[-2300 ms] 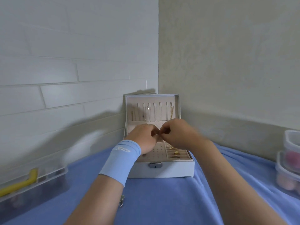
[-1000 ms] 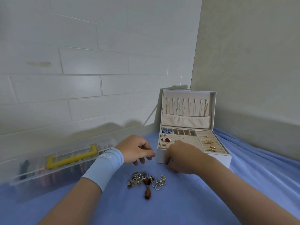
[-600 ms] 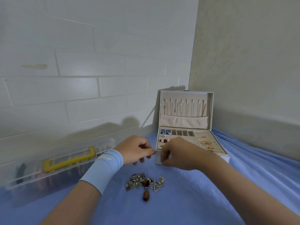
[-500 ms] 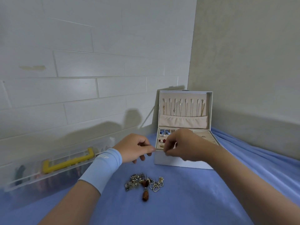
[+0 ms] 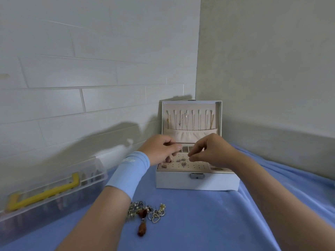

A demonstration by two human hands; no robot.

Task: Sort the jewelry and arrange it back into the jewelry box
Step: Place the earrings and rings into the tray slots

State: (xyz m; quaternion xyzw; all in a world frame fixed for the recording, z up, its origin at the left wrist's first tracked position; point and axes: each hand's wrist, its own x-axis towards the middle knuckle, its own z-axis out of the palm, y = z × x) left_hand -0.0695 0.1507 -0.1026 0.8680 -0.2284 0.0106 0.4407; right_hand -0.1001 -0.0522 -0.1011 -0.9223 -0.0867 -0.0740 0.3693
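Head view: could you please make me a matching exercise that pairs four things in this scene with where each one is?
Things
1. necklaces
2. loose jewelry pile
3. clear plastic case
4. blue wristband

Places
A. on the blue cloth, nearer the camera than the jewelry box
B. on the left forearm
C. hanging inside the open lid
D. along the brick wall, at the left

Pairs: 1-C, 2-A, 3-D, 4-B.
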